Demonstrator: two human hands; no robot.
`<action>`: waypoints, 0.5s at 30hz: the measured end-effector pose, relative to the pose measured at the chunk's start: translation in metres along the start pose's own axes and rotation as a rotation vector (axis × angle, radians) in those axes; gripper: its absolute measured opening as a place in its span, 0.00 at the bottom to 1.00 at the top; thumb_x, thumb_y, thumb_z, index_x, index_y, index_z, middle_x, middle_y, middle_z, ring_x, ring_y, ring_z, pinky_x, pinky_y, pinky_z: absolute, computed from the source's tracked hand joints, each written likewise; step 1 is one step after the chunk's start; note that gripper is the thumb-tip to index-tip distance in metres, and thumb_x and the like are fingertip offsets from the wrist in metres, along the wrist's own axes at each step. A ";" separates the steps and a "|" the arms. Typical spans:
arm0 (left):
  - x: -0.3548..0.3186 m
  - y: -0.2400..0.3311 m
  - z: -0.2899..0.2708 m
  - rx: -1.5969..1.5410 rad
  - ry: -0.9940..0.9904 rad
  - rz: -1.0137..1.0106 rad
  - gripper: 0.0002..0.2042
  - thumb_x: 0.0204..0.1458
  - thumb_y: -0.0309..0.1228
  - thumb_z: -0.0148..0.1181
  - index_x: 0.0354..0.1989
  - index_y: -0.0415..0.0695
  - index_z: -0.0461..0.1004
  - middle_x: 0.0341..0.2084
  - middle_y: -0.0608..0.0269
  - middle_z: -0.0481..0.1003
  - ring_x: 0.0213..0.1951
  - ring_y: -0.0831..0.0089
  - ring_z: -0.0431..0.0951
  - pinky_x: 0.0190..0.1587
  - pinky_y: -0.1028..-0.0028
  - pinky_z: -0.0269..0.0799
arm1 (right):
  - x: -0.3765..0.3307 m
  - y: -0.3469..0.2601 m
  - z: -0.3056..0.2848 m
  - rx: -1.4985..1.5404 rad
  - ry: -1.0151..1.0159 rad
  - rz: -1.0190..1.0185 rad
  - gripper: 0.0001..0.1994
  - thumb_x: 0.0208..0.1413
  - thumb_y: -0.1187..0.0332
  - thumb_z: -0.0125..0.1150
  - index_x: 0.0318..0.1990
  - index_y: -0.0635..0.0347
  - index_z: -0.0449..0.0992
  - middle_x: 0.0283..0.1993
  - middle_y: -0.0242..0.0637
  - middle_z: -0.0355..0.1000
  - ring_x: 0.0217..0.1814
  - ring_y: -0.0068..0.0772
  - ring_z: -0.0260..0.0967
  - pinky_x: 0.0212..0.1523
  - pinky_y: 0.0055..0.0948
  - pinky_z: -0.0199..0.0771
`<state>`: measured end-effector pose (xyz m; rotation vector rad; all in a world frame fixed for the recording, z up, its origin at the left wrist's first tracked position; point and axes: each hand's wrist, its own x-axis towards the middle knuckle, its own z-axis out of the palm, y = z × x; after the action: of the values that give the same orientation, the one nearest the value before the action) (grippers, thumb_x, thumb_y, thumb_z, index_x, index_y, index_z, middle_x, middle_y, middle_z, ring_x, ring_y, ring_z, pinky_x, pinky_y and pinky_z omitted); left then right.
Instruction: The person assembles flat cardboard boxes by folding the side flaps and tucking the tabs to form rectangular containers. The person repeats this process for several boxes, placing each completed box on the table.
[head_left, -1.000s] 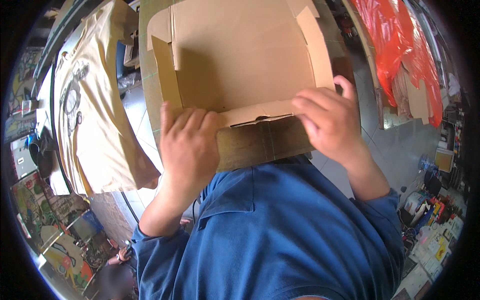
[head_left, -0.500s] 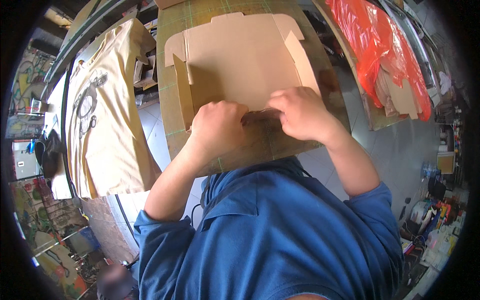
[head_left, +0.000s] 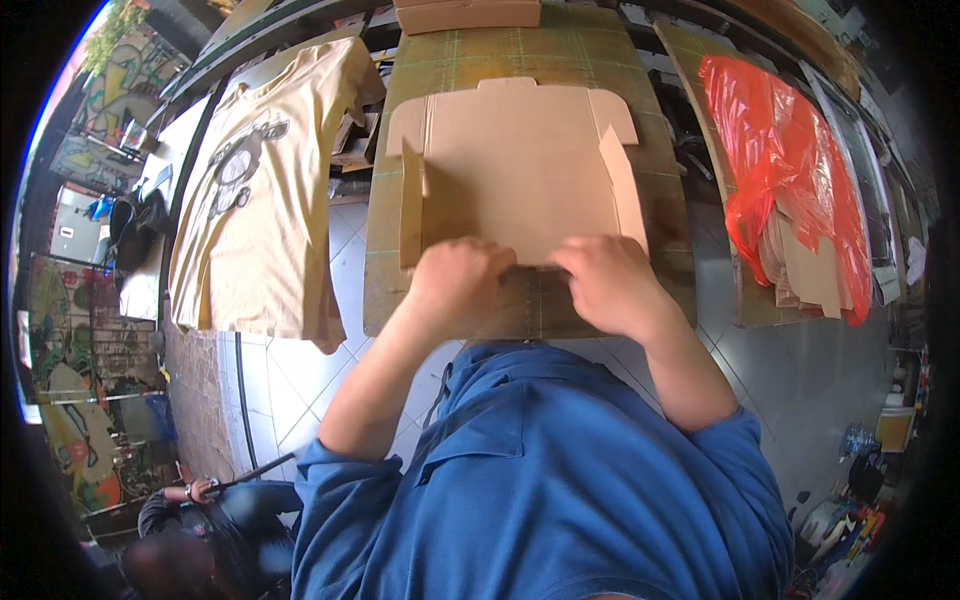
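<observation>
A partly folded brown cardboard box (head_left: 520, 160) lies on the board in front of me, its side walls raised and its wide lid flap spread flat away from me. My left hand (head_left: 462, 280) is closed on the left part of the box's near edge, fingers curled over it. Farther right along that same edge, my right hand (head_left: 610, 285) is closed on the cardboard too. A short stretch of the edge shows between the two hands. My fingertips are partly hidden behind the knuckles.
The box rests on a brownish board (head_left: 660, 200) with green lines. Beyond it sits another cardboard box (head_left: 468, 16). On the left a cream printed T-shirt (head_left: 265, 190) lies over a board. Red plastic (head_left: 790, 150) covers cardboard pieces (head_left: 800, 265) at right. Another person (head_left: 215, 530) is low at left.
The whole view has shifted, bringing the far box and the person at lower left more into sight. Both hands stay at the box's near edge, whose strip between them now looks flatter.
</observation>
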<state>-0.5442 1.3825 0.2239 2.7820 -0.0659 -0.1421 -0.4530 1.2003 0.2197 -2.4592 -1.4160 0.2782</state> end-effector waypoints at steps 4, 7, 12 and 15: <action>-0.049 0.024 -0.001 -0.179 0.074 0.117 0.11 0.42 0.23 0.58 0.36 0.44 0.76 0.31 0.57 0.77 0.37 0.57 0.76 0.39 0.62 0.71 | -0.043 -0.025 -0.016 0.190 -0.027 -0.053 0.12 0.44 0.75 0.59 0.40 0.61 0.76 0.36 0.41 0.72 0.40 0.45 0.71 0.40 0.40 0.72; -0.067 0.013 -0.006 -0.427 0.306 0.191 0.12 0.42 0.24 0.64 0.38 0.42 0.76 0.32 0.56 0.78 0.36 0.60 0.77 0.39 0.65 0.71 | -0.056 -0.019 -0.019 0.368 0.115 -0.138 0.13 0.46 0.73 0.61 0.42 0.62 0.75 0.37 0.43 0.72 0.40 0.44 0.72 0.41 0.37 0.73; -0.057 -0.043 -0.012 -0.483 0.755 -0.429 0.11 0.52 0.29 0.61 0.41 0.36 0.75 0.33 0.59 0.78 0.36 0.76 0.77 0.39 0.75 0.68 | -0.039 0.035 -0.019 0.661 0.579 0.293 0.12 0.52 0.70 0.61 0.43 0.65 0.75 0.42 0.44 0.74 0.41 0.33 0.74 0.41 0.30 0.72; -0.042 -0.058 -0.002 -0.736 0.615 -0.408 0.12 0.53 0.28 0.59 0.44 0.36 0.75 0.33 0.59 0.79 0.34 0.79 0.76 0.39 0.77 0.69 | -0.019 0.061 0.007 0.716 0.564 0.402 0.13 0.53 0.69 0.62 0.43 0.67 0.75 0.41 0.44 0.75 0.41 0.31 0.73 0.44 0.27 0.70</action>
<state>-0.5837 1.4400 0.2098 1.9611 0.5841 0.4907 -0.4148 1.1560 0.1922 -1.9561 -0.4649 0.1202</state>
